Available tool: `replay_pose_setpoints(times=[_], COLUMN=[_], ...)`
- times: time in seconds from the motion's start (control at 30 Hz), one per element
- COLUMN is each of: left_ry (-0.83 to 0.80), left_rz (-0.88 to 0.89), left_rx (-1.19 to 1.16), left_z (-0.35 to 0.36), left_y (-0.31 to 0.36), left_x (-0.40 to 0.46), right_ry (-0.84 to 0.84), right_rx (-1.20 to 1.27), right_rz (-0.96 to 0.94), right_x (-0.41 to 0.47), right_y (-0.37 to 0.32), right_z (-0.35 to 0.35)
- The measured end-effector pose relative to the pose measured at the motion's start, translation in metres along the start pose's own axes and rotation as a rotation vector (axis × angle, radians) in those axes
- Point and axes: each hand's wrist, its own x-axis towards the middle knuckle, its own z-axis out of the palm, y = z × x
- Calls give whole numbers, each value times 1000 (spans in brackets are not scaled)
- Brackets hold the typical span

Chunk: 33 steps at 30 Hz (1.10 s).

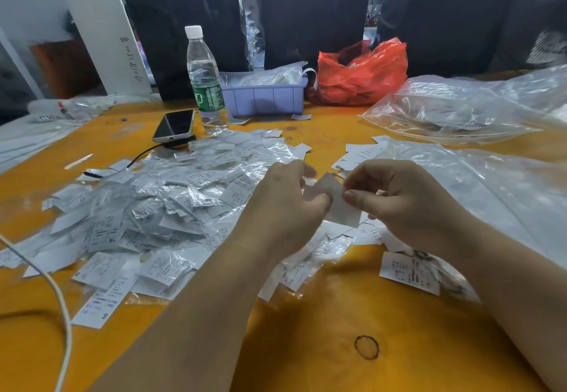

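I hold a small white label [339,204] between my two hands, just above the yellow table [337,315] and near its middle. My left hand [285,204] pinches the label's left edge, fingers curled and thumb pressed against it. My right hand [399,198] pinches the right edge between thumb and curled fingers. Both grips are closed on the label. It tilts, its lower corner hanging toward the table, and it is blurred, so I cannot read the print or tell whether it sits in a clear sleeve.

To my left lies a wide pile of labels in little clear bags [171,201] – some show size marks such as XL and S. Beyond the pile a water bottle [205,78] stands upright with its white cap on, and a phone [175,124] lies just beside it. Behind the bottle is a purple tray [264,95], and next to the tray a red plastic bag [359,75]. Large clear plastic bags [460,109] spread over the right side of the table. A loose label [408,272] lies under my right forearm, a dark rubber band [366,347] rests on the table between my arms, and a white cable [61,299] curves along the left edge.
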Motion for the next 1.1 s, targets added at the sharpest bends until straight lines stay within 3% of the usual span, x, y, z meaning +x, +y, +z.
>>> replay_pose_setpoints(times=[0.5, 0.6, 0.77, 0.87, 1.0, 1.1], left_ry=[-16, -46, -305, -214, -221, -290], left_rz=[-46, 41, 122, 183, 209, 225], left_rx=[11, -103, -407, -377, -262, -247], left_z=[-7, -6, -4, 2, 20, 34], left_y=[-2, 5, 19, 22, 26, 29], left_x=[-1, -3, -10, -12, -20, -27], right_ry=[42, -18, 59, 101, 242, 198], right_rx=[268, 268, 126, 90, -306, -760], right_rz=[122, 97, 60, 92, 46, 87], right_x=[0, -6, -19, -34, -61, -79], right_y=[-9, -15, -23, -25, -23, -19], right_z=[-14, -17, -24, -27, -38, -50])
